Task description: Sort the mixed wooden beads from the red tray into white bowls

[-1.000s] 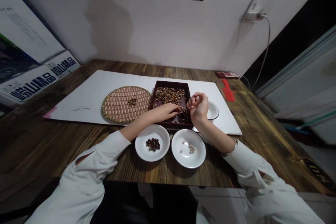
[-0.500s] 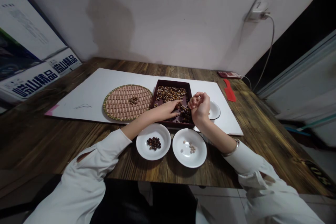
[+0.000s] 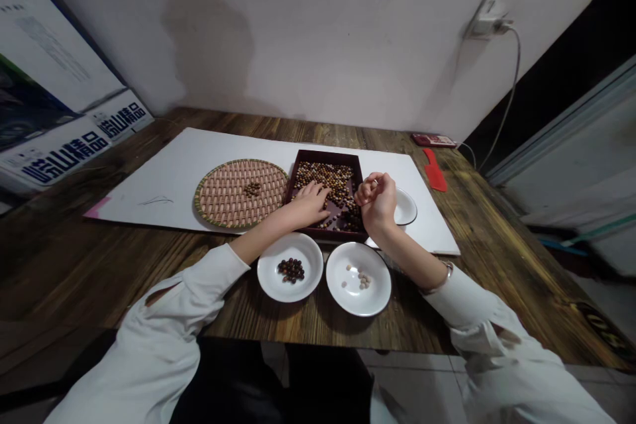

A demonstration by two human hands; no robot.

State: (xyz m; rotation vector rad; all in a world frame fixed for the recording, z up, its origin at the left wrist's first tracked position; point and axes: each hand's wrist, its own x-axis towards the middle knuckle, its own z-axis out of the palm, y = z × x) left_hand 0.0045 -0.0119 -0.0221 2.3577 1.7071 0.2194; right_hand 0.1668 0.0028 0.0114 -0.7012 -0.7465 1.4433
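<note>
A dark red tray (image 3: 328,234) holds many small brown, tan and dark beads (image 3: 332,177). Over its left part, my left hand (image 3: 309,204) reaches in with fingers spread among the beads. My right hand (image 3: 378,202) is raised at the tray's right edge, its fingers curled closed; what they hold, if anything, is hidden. Dark beads lie in the near left white bowl (image 3: 272,278). Pale beads are in the near right bowl (image 3: 358,306). Behind my right hand a third white bowl (image 3: 407,209) is partly covered. A round woven mat (image 3: 223,195) bears a small group of brownish beads.
White board (image 3: 163,172) lies under the tray and mat on the wooden table (image 3: 497,245). A red flat tool (image 3: 434,172) and a phone (image 3: 433,140) lie at the back right. A printed box (image 3: 64,139) stands at the left.
My left hand has moved left and slightly back within the tray, uncovering beads in its middle. My right hand is almost unchanged.
</note>
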